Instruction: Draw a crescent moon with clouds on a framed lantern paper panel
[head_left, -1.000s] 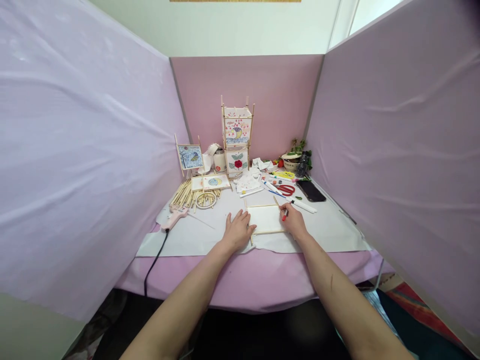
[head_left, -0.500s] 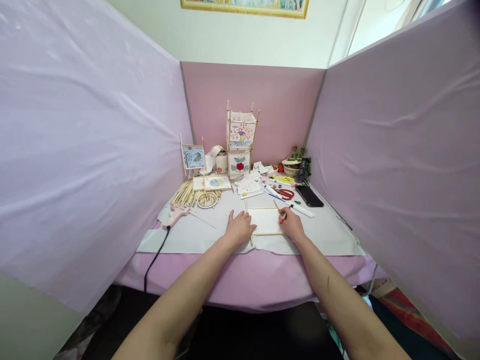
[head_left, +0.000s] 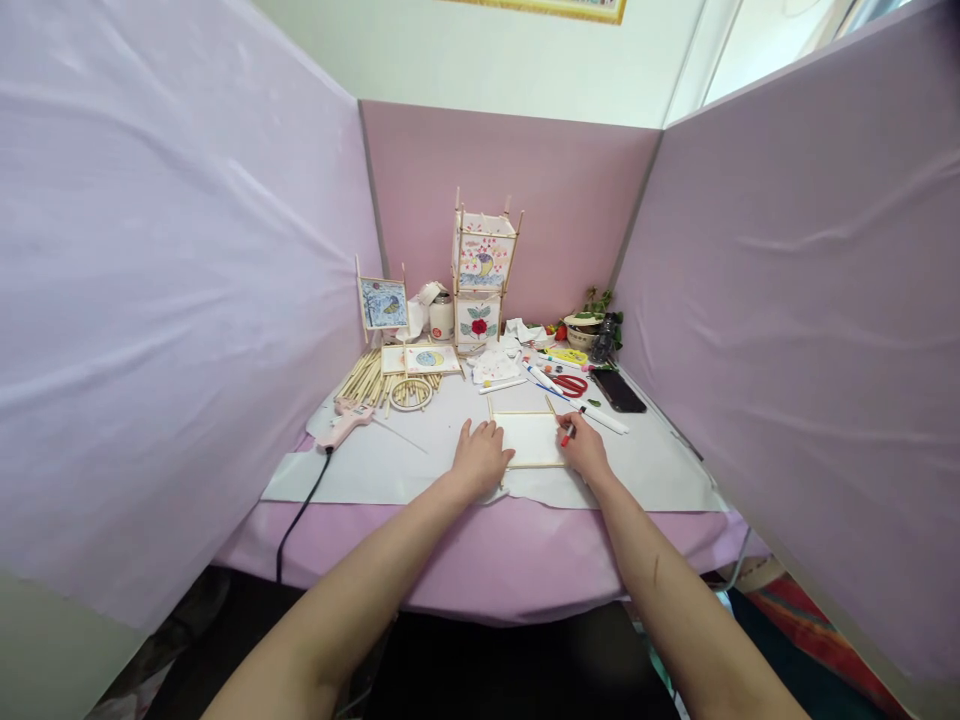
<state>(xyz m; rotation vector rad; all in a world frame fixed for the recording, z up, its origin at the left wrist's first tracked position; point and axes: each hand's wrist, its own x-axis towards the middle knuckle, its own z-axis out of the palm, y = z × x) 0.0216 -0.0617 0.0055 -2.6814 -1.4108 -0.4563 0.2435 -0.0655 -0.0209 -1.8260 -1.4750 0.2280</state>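
The white rectangular panel edged with thin pale bamboo sticks [head_left: 534, 440] lies flat at the lower centre of the frame, between the two hands, on the white-sheeted tabletop [head_left: 405, 485]. At the upper centre stands a tall two-tier tower of painted white panels on bamboo poles [head_left: 486, 265], well apart from the work. A loose heap of straw-coloured bamboo sticks [head_left: 358, 383] lies left of centre, and a flat black phone [head_left: 619, 391] right of centre. The left hand [head_left: 480, 458] rests palm down on the panel's left edge, fingers slightly spread and thumb reaching inward. That seems a sound anchor: even, light pressure near the stick frame should stop sliding without bowing the sheet. The right hand [head_left: 587, 447], at the panel's right edge, has its fingers curled in a pinch. The red-handled scissors [head_left: 574, 386] lie just beyond it; a forearm kept low and clear of them would probably move more freely. Smallest is the slim red-and-dark pen-like tool [head_left: 567, 437] in that pinch, its red end angled down and leftward; whether it touches the panel I cannot tell. A loose grip and a steadied wrist would likely give best control.
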